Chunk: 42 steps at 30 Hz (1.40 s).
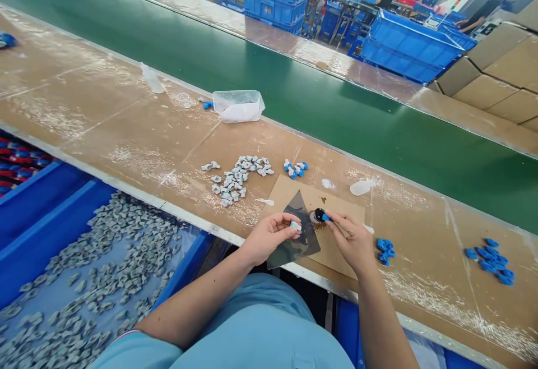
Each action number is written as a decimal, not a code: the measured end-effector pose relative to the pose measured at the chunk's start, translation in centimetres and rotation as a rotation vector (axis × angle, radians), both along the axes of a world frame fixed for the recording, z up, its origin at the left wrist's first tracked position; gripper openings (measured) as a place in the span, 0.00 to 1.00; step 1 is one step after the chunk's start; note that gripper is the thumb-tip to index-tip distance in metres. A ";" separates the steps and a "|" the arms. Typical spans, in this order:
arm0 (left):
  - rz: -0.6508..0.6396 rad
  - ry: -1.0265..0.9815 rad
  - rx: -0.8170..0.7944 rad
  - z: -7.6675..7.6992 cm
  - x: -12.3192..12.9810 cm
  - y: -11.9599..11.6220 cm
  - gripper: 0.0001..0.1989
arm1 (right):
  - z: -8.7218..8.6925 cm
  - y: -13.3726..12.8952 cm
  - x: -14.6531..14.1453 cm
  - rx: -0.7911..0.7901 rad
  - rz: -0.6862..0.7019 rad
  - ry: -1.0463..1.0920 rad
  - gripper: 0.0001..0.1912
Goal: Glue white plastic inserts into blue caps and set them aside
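My left hand (273, 236) pinches a small grey-white plastic part (296, 226) between thumb and fingertips, above a dark flexible sheet (293, 250). In my right hand (352, 241) is a small blue piece (326, 217), its tip against a black round top (319, 214). I cannot tell whether that top belongs to the piece or to the small clear container below it. Under both hands lies a cardboard sheet (344, 205) with brown specks. Loose grey-white parts (235, 181) are heaped to the left. Blue-and-white parts (295, 169) lie just beyond the cardboard.
Blue parts (385, 251) and another blue cluster (491, 261) lie to the right. A clear tub (239, 105) and white bottles (362, 187) stand or lie on the bench. Beyond runs a green conveyor belt (302, 97). A blue bin (179, 279) of grey parts is at left.
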<state>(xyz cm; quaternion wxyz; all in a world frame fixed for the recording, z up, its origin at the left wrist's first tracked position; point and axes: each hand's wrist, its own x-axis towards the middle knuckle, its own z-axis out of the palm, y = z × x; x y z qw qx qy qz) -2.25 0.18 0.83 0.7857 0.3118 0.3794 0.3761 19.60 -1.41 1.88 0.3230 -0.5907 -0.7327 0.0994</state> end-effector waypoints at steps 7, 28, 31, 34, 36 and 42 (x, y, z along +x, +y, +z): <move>-0.009 0.013 0.036 -0.1 0.2 -0.1 0.23 | 0.3 -0.1 0.2 0.039 0.004 -0.037 0.12; -0.043 0.303 0.097 1.1 0.0 -0.1 0.27 | 1.5 -2.1 -2.3 -0.034 -0.088 0.464 0.09; -0.030 0.298 0.089 1.3 0.3 -0.3 0.27 | 1.5 -2.5 -2.5 -0.053 -0.093 0.492 0.09; -0.004 0.290 0.085 1.5 0.6 -0.3 0.26 | 1.3 -2.6 -2.4 -0.070 -0.099 0.521 0.09; 0.007 0.286 0.086 1.4 0.8 -0.3 0.25 | 1.1 -2.6 -2.3 -0.074 -0.087 0.554 0.09; 0.008 0.189 0.102 0.9 1.4 -0.6 0.20 | -0.6 -3.4 -2.3 -0.123 -0.076 0.619 0.10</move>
